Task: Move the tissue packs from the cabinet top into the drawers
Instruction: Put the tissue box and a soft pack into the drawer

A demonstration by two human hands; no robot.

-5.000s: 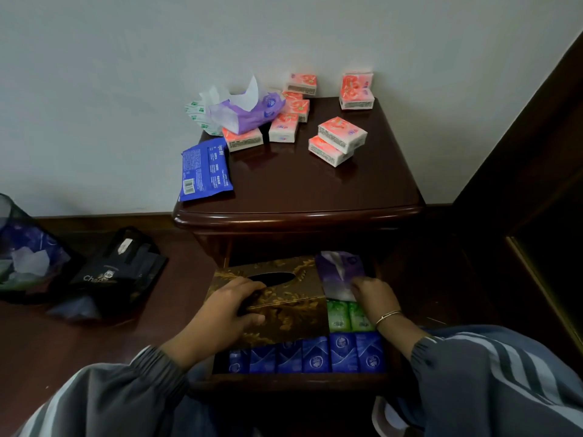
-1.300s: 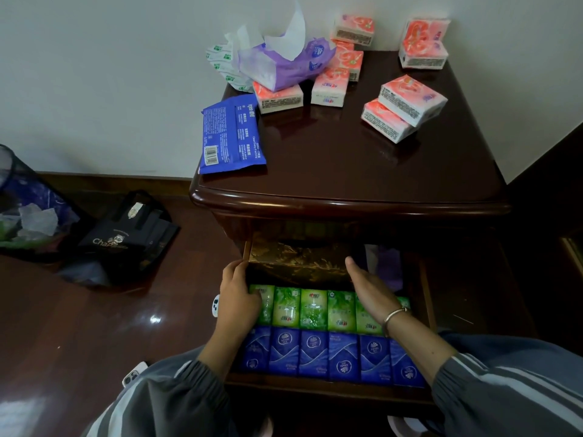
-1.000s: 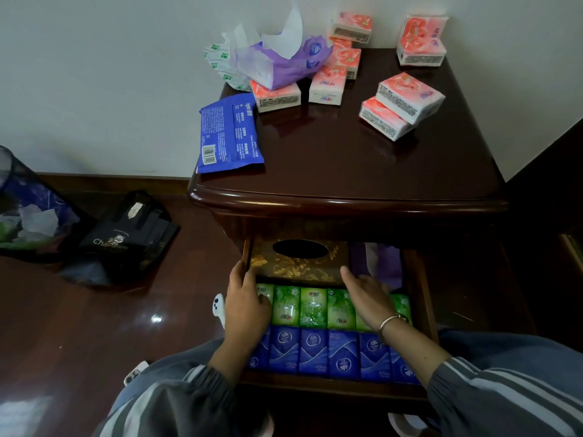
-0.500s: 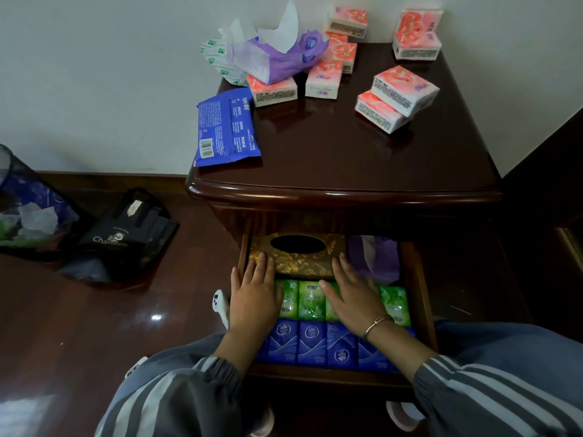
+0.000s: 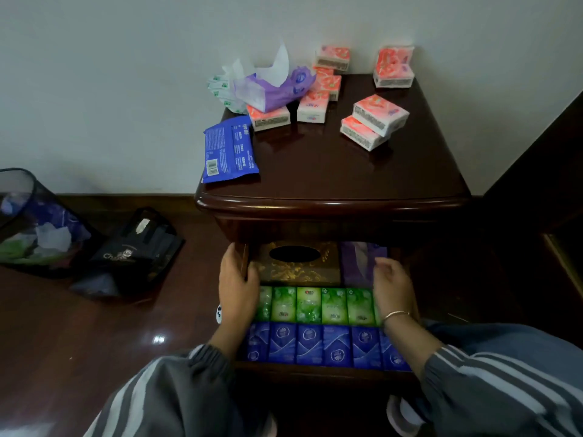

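The drawer (image 5: 315, 372) is pulled out under the cabinet top (image 5: 331, 178) and it's pretty packed. 1 row of blue packs (image 5: 325, 345) runs along the drawer's front edge, with 1 row of green packs (image 5: 321, 305) right behind it. A gold patterned tissue box (image 5: 296, 266) sits at the back, with a purple pack (image 5: 358, 260) in the back right corner.

The person's left hand (image 5: 236, 285) is clamped on the drawer's left wall, thumb inside and fingers outside. The right hand (image 5: 391, 285) is over by the right wall next to the purple pack. Its fingers are loosely curled, and honestly there's no telling if it's actually gripping anything. There's a bracelet (image 5: 396, 315) on that wrist.

Up top, the pink tissue packs (image 5: 380, 113) are spread across the back half of the cabinet top, a couple of them stacked near the right edge. An opened purple tissue pack (image 5: 274, 88) with a white sheet sticking up lies on 1 of the pink ones near the back left corner, and a green-and-white pack (image 5: 220, 89) sits just behind it. A flat blue pack (image 5: 228, 149) hangs off the left edge.

On the floor to the left there's a mesh bin (image 5: 28, 222) and a black bag (image 5: 135, 247).
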